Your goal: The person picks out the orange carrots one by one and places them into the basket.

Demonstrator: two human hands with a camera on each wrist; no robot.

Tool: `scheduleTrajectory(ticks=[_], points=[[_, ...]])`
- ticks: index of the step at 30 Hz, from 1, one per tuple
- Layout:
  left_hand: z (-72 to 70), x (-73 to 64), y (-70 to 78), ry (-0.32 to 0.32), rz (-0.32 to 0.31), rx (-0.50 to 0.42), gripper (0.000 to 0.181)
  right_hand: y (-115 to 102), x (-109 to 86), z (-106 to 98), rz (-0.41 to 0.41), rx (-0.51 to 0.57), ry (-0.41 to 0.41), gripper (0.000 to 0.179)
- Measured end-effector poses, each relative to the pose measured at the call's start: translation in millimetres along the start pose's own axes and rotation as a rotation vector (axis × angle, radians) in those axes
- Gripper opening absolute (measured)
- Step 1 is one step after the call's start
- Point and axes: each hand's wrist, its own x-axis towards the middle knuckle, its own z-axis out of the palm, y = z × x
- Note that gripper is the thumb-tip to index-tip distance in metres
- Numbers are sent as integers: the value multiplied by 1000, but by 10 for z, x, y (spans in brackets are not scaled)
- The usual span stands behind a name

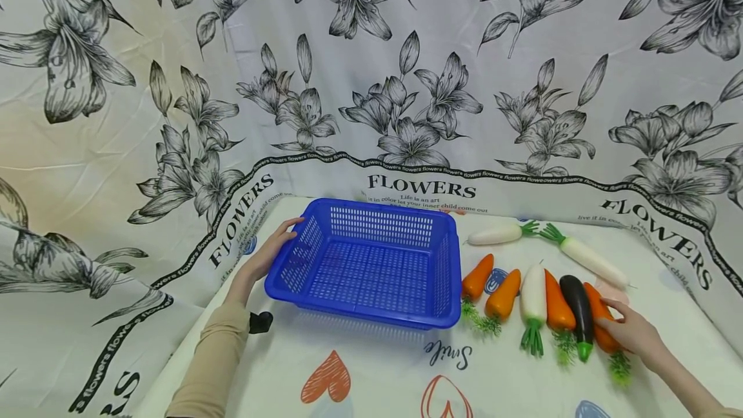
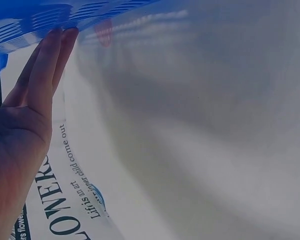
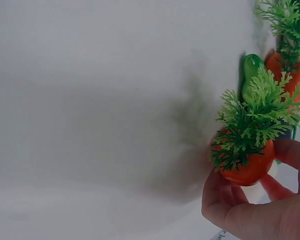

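Note:
A blue plastic basket with slotted walls stands in the middle with nothing inside. My left hand is at its left rim. In the left wrist view, the straight fingers touch the outside of the basket's slotted wall. Far to the right, my right hand holds the rightmost orange carrot between thumb and fingers. In the right wrist view, the carrot's thick end and its green leaves point toward the camera. A dark eggplant lies just left of that carrot.
Left of the eggplant lie another carrot, a white radish and two more carrots close to the basket. Two white radishes lie behind them. A flower-printed curtain rises behind the white tablecloth.

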Motion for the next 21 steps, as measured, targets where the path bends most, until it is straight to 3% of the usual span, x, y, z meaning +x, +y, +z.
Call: scheduleTrajectory(ticks=[13,21], points=[[12,-13,29,15,-6,21,47,28,-9,-104,61,198,-37,83],[10,-9,22,15,14,25,46,-83,-64,-184,60,318,-83,82]])
